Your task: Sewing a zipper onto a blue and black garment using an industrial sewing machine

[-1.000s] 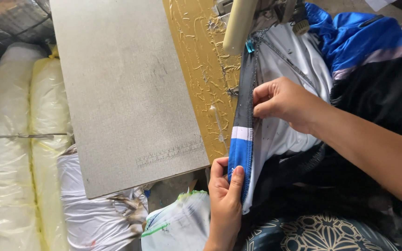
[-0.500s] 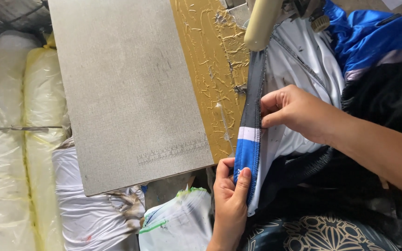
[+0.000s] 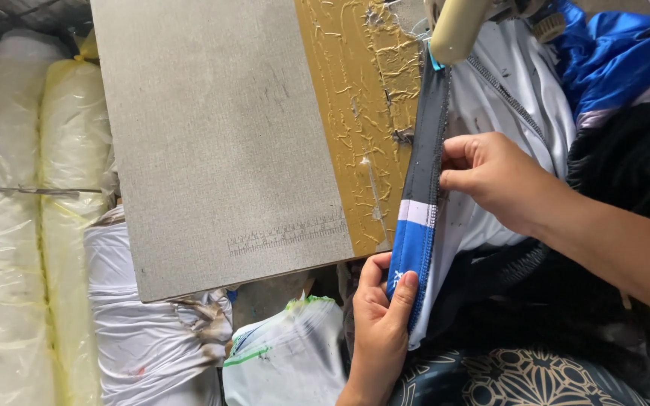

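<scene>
Nearest you, at the bottom edge, a dark cloth with a pale flower pattern (image 3: 536,380) lies over your lap, and just left of it sits a white bundle with green marks (image 3: 287,361). Your left hand (image 3: 381,323) comes up from there, its fingers (image 3: 402,297) closed narrow on the blue lower end of the fabric strip (image 3: 419,203), thumb on top, holding it taut at the near edge of the counter (image 3: 220,150). The strip runs straight away from you: blue at your left hand, then a white band, then dark grey up to the machine. Your right hand (image 3: 494,177) reaches in from the right and pinches the grey part along its right edge, fingers curled tight on the cloth where it meets the white garment panel (image 3: 513,98). A line of stitching already shows along the blue end near your left hand, so that stretch looks sewn; I judge that the grey length between your right hand and the cream sewing machine arm (image 3: 457,26) is what is passing under the needle, though the needle itself is hidden. Left of the strip, the counter shows a scarred yellow band (image 3: 355,113) and a wide grey sheet. Beyond the machine, bright blue cloth (image 3: 618,53) is heaped; plastic-wrapped rolls (image 3: 16,225) lie far left.
</scene>
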